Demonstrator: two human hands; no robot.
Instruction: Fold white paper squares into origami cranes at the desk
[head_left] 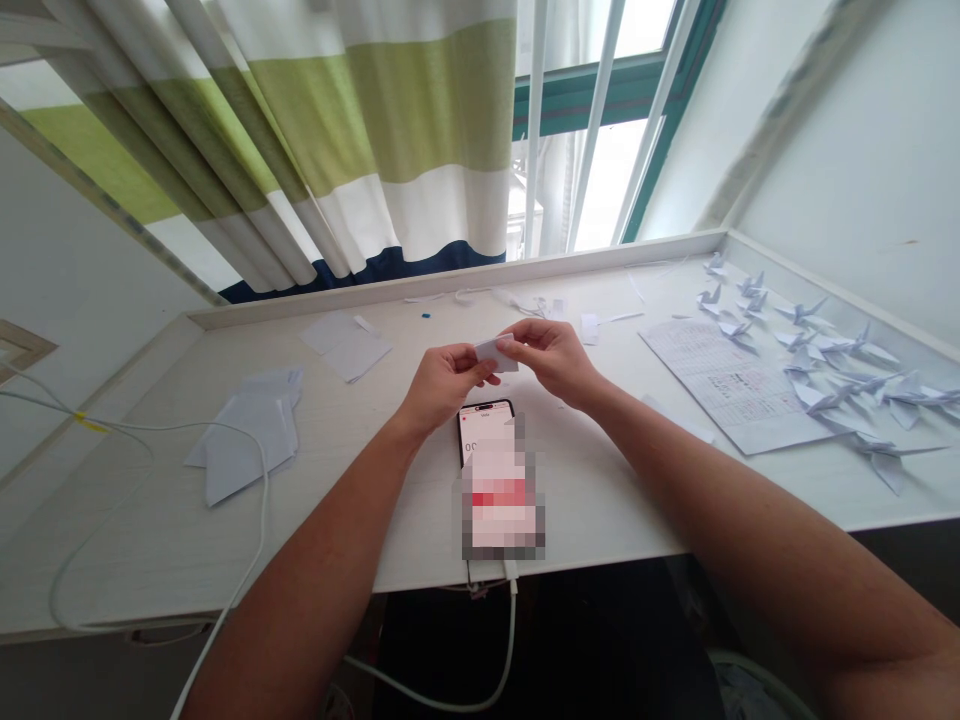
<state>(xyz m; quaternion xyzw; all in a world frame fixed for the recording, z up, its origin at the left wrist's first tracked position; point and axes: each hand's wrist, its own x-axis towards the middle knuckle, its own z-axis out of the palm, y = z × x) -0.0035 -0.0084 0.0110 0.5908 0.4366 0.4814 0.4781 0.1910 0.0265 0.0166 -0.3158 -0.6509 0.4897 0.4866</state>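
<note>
A small folded piece of white paper (491, 352) is held up between both hands, above the middle of the desk. My left hand (447, 382) pinches its left side between thumb and fingers. On its right side, my right hand (551, 355) grips the paper, with the thumb across the near face. The fingers behind the paper are partly hidden. Just below the hands lies a phone (491, 430) with a lit screen, mostly blurred out. Many folded paper cranes (832, 350) stand at the right of the desk, some on a written sheet (720, 385).
Loose white sheets (251, 440) lie at the left, and more paper (347, 345) sits farther back. Paper scraps (540, 305) are strewn along the rear. A white cable (264, 500) crosses the left side; another (513, 620) hangs from the front edge. A raised rim (450, 280) borders the desk (405, 540).
</note>
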